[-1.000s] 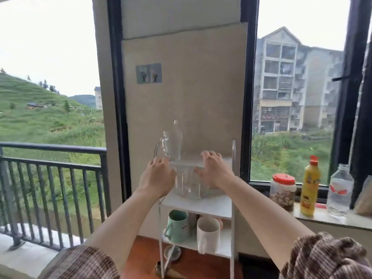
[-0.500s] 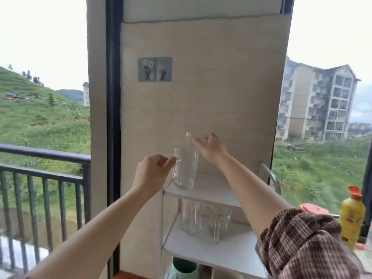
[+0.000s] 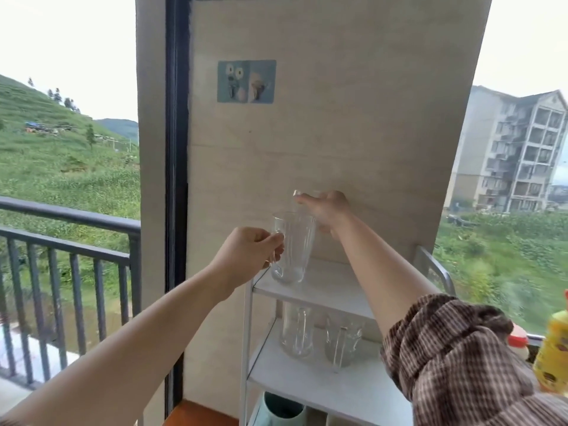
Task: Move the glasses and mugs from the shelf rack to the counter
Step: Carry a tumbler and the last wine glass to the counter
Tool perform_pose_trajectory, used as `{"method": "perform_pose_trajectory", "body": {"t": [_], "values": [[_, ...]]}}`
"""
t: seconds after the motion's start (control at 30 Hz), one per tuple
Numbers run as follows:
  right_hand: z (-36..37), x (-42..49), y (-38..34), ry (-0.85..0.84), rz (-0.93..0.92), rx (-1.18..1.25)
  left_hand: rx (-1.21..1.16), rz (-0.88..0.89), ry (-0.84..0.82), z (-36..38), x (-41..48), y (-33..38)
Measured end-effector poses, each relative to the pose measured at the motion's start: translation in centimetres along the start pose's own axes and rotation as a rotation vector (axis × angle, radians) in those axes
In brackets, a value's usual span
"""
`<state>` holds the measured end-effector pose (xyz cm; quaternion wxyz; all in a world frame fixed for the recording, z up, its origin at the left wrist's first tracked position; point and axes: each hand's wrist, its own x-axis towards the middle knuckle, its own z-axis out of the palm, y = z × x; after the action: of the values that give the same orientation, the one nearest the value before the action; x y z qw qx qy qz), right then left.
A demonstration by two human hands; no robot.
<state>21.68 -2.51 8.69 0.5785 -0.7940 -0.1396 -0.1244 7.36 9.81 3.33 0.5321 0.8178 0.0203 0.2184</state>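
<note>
Clear glass is what both hands are on. The left hand (image 3: pixel 249 253) has its fingers curled round the handle of a tall handled glass mug (image 3: pixel 292 245), which stands upright at the front left corner of the top shelf (image 3: pixel 335 287) of the white shelf rack (image 3: pixel 246 333). The right hand (image 3: pixel 327 210) reaches behind it and closes round the upper part of a second glass (image 3: pixel 304 193), thumb along the rim; the other fingers are hidden. Two more glass mugs (image 3: pixel 296 330) wait near the left edge of the middle shelf, and a teal mug (image 3: pixel 278 410) sits below. These pieces look light but rigid, slick and breakable, so the handle or a full wrap around the body is probably safer than a rim pinch, and they should be kept from knocking together.
</note>
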Motion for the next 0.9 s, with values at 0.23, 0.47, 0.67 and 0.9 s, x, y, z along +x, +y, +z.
{"method": "perform_pose_trajectory", "body": {"t": [0.23,0.47,0.67,0.9], "values": [[-2.2,-2.3,-0.1,0.077,-0.005,0.069,0.121,-0.035,0.051,0.3,-0.7,1.5],[-7.3,-6.0,-0.7,0.178,-0.024,0.0,-0.256,-0.184,0.141,1.7,-1.8,2.8],[-12.9,-11.2,-1.2,0.185,-0.006,0.056,-0.323,-0.086,0.149,3.9,-4.1,5.3],[-22.4,-20.3,-0.5,0.236,0.021,0.079,-0.315,0.021,-0.035,8.0,-9.8,9.0]]}}
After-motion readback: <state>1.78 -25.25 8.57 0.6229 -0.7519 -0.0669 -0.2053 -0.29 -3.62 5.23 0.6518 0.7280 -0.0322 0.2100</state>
